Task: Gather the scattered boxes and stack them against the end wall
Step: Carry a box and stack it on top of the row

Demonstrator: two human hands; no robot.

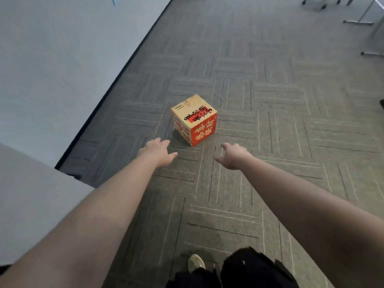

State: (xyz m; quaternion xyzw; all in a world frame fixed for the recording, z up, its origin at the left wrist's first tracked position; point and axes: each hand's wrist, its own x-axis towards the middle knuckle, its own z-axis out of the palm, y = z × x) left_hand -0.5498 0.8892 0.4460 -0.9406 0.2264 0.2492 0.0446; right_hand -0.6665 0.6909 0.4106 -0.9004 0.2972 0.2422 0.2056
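Observation:
One cube-shaped box (194, 119), tan on top with red printed sides, stands on the grey carpet a little ahead of me, a corner turned toward me. My left hand (156, 152) stretches out just short of its left side, fingers straight and spread, not touching it. On the other side, my right hand (233, 155) reaches out at the same distance, fingers relaxed and holding nothing. Both bare forearms run back to the bottom edge of the view.
A pale wall (62, 59) with a dark skirting runs along the left, with a jutting wall corner (41, 194) near my left arm. Chair wheels (321, 2) and metal table legs (365, 19) stand at the far right. My shoe (195, 262) shows below.

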